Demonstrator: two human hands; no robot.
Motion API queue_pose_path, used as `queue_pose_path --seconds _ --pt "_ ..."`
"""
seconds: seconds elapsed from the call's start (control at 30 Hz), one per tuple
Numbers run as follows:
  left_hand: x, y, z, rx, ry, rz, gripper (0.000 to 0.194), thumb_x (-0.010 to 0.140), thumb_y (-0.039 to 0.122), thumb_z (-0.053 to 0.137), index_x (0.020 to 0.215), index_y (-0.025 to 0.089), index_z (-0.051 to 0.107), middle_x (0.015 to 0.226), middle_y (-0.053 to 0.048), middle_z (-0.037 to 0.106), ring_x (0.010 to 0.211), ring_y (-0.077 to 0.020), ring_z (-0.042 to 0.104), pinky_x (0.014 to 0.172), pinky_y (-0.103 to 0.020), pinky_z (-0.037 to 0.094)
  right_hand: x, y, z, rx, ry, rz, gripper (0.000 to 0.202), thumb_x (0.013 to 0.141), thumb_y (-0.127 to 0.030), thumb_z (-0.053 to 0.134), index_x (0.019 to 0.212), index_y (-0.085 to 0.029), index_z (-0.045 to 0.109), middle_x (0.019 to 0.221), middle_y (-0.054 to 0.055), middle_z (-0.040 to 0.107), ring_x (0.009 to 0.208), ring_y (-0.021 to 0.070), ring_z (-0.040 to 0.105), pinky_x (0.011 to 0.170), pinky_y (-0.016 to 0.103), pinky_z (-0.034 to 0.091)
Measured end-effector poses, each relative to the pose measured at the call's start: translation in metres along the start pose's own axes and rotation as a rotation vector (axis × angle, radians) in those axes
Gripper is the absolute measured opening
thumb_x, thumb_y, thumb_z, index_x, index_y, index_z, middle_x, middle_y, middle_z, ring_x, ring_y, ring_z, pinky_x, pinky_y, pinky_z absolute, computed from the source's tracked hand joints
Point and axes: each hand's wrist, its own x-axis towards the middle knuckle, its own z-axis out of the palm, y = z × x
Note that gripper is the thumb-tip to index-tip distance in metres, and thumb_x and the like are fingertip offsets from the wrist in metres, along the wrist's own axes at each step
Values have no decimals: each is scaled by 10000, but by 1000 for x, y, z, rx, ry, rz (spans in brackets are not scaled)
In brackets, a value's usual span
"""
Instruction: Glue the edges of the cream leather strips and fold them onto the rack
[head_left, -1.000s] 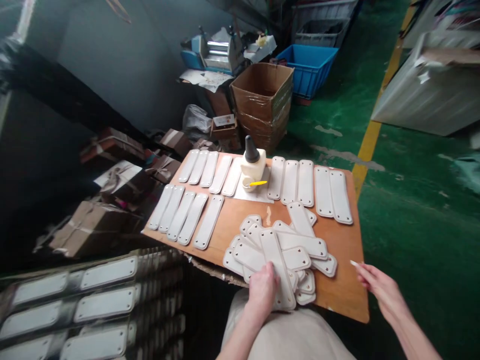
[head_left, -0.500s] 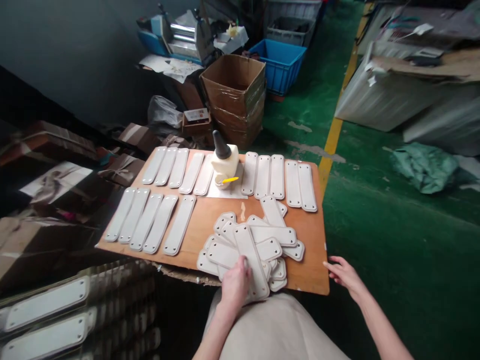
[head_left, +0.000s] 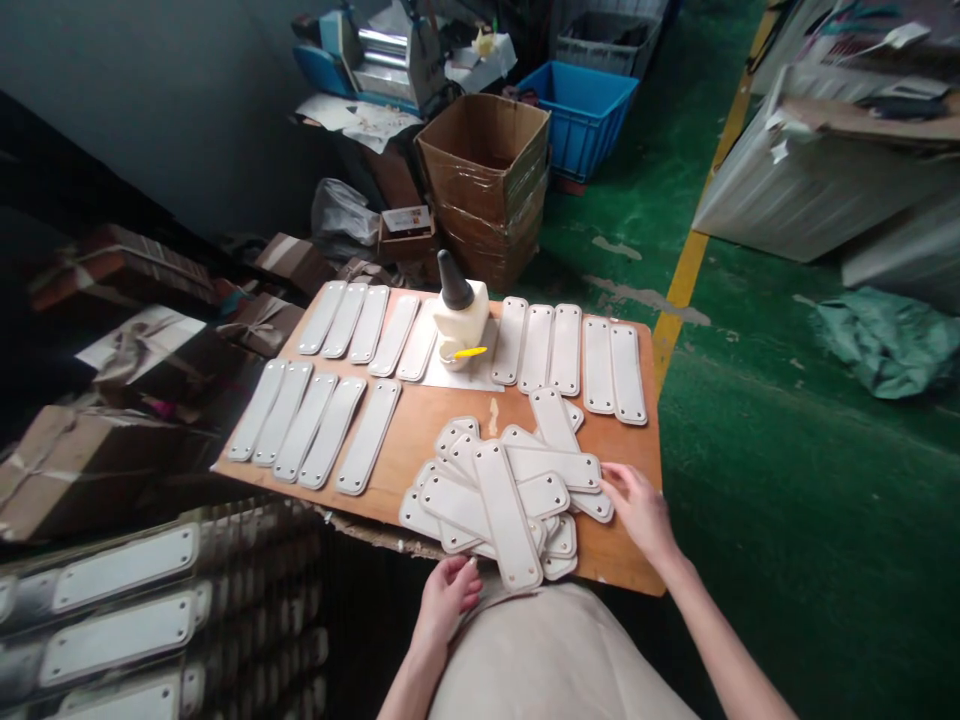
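Both hands at a loose heap of cream leather tabs on a wooden board.

The right hand (head_left: 637, 505) lies fingers spread at the right edge of the pile of tabs (head_left: 506, 495), touching one tab's end. The left hand (head_left: 448, 590), loosely curled and holding nothing, sits at the wooden board (head_left: 450, 425)'s near edge under the pile. A glue bottle (head_left: 459, 315) stands behind, among neat rows of tabs.

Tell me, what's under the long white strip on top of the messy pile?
Under the top strip lie more white strips fanned out crosswise, resting on the wooden board. How many lie below is hidden. The right hand touches the pile's edge.
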Motion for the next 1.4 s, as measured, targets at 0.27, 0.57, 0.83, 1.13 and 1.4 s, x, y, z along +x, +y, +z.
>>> queue_pose_path --seconds 0.27,0.57,0.83,1.13,1.4 --pt "-6 14 24 -563 15 -248 155 821 237 684 864 103 618 753 -94 694 674 -148 689 659 -227 553 49 -109 69 -454 -242 -201 564 661 -399 840 1118 -186 588 1027 132 590 988 316 531 846 420 420" --pt "-10 2 27 -607 -11 -13 286 795 221 708 1058 162 615 1084 -116 716 893 -210 708 742 -297 574 38 -101 84 -228 -396 -155 389 727 -377 766 1014 -236 545 873 5 614 822 214 590 704 298 407" --pt "-4 14 31 -619 23 92 411 761 265 748 1135 157 616 1119 -144 708 967 -268 700 788 -376 597 20 -111 101 -195 -313 -155 409 792 -376 701 1139 -196 580 1092 116 606 984 277 608 802 363 467" --pt "12 17 20 -631 -77 40 352 720 177 761 1051 124 654 1024 -141 732 945 -275 704 764 -341 604 -14 -128 112 123 -474 -249 452 815 -179 639 1254 -228 545 1215 68 624 1125 242 587 949 358 456" --pt "8 7 17 -615 -48 153 499 696 133 765 1168 169 605 1106 -105 719 1034 -264 676 872 -360 577 -4 -121 106 -67 -250 -217 354 842 -263 616 1191 -222 582 1127 108 599 1061 293 562 910 423 458"
